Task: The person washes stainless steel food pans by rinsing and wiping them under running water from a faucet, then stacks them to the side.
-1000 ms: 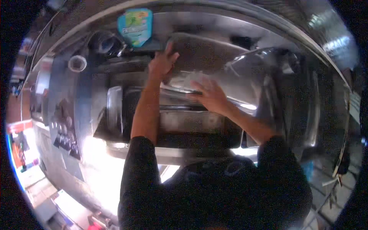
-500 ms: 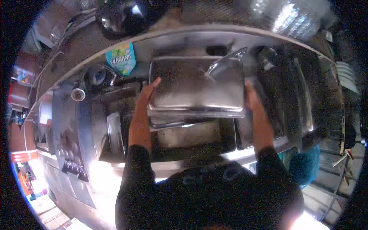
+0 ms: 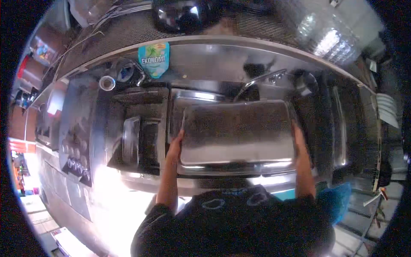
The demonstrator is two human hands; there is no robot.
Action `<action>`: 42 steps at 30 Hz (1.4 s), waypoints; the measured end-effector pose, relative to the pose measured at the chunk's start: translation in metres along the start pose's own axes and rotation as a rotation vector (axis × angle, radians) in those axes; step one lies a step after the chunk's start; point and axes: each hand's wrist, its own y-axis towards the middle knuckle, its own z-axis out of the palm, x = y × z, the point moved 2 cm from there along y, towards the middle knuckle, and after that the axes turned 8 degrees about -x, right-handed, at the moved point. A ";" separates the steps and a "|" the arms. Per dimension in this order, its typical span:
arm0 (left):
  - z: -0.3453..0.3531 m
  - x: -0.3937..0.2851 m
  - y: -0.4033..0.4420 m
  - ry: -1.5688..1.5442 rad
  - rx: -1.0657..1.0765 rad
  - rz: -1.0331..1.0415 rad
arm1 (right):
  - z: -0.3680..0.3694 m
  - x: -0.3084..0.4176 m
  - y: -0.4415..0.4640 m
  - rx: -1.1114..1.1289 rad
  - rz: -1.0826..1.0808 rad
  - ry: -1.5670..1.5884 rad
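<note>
Two short sides of the metal tray are grasped, by left hand and right hand respectively.

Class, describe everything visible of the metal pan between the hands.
The metal pan is rectangular and silvery, with rounded corners and bright reflections along its near edge. Central in view, its long sides run left to right, broad face up. The left hand holds one short side, the right hand the other. Its underside is hidden.
</note>
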 end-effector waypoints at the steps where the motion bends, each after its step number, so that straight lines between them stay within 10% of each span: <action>1: 0.013 -0.018 -0.017 -0.075 -0.004 -0.066 | -0.011 0.001 -0.008 -0.044 -0.082 -0.074; 5: 0.046 -0.058 -0.036 -0.214 0.025 -0.245 | -0.065 -0.042 0.009 -0.203 -0.457 -0.235; 8: 0.044 -0.067 -0.025 -0.157 0.021 -0.384 | -0.088 -0.007 -0.032 -0.278 -0.308 0.028; 18: 0.040 -0.048 0.012 -0.879 0.694 0.136 | -0.113 0.056 -0.076 -0.326 -0.324 0.510; 24: 0.037 0.002 0.018 -0.843 0.453 0.001 | -0.107 0.065 -0.063 -0.216 -0.286 0.486; 26: 0.032 0.031 0.046 -0.712 0.394 0.134 | -0.112 0.062 -0.063 -0.219 -0.275 0.475; 29: 0.014 0.119 0.155 0.285 0.055 0.956 | -0.127 0.055 -0.066 -0.246 -0.259 0.469; 33: 0.120 0.008 0.085 -0.700 0.746 0.553 | -0.159 0.047 -0.060 -0.280 -0.250 0.447; 42: 0.170 0.012 0.192 -0.145 0.789 0.255 | -0.161 -0.052 -0.044 -0.153 0.007 0.542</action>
